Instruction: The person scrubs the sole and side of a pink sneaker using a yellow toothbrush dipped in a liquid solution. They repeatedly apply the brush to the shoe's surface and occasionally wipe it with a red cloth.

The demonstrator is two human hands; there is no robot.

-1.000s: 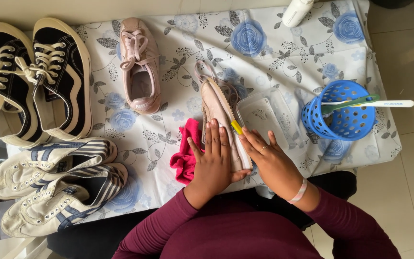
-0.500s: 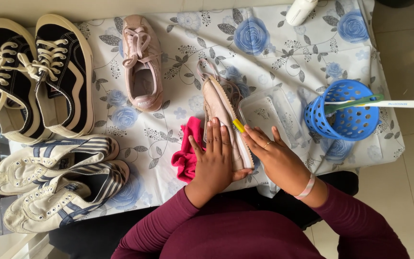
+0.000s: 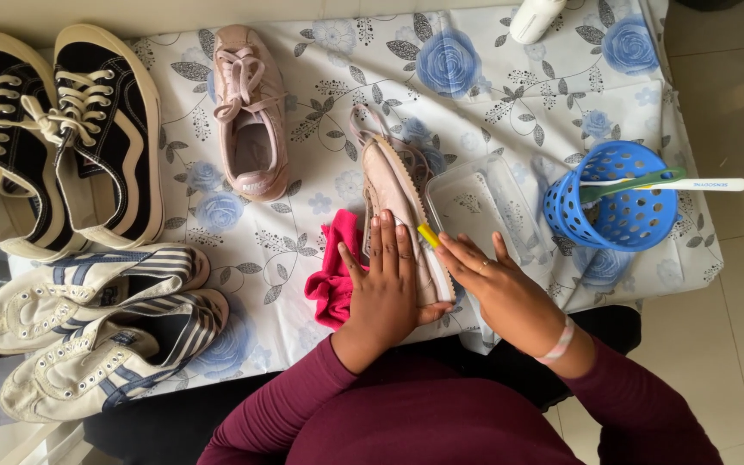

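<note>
one pink shoe (image 3: 393, 194) lies on its side near the middle of the flower-printed cloth (image 3: 492, 77), sole edge turned toward the right. left hand (image 3: 387, 288) rests flat on the shoe's side, fingers spread and straight, pressing it down, not curled round it. right hand (image 3: 497, 284) has its fingers closed round a small tool with a yellow tip (image 3: 428, 234), the tip touching the shoe's sole rim; most of the tool is hidden under the fingers. a pale band sits on the right wrist.

other items, by place:
- bright pink rag (image 3: 331, 275), bunched, just left of the shoe and partly under the left hand.
- clear shallow tray (image 3: 484, 207), just right of the shoe.
- blue perforated basket (image 3: 617, 198), round, at the right, with a white and green brush (image 3: 673, 182) laid across its rim.
- second pink shoe (image 3: 251, 112), upright, upper left of centre.
- two black lace-up sneakers (image 3: 62, 138), far left.
- two white sneakers with blue stripes (image 3: 88, 327), lower left.
- white bottle (image 3: 534, 17), top edge, cut off by the frame; no label legible.
</note>
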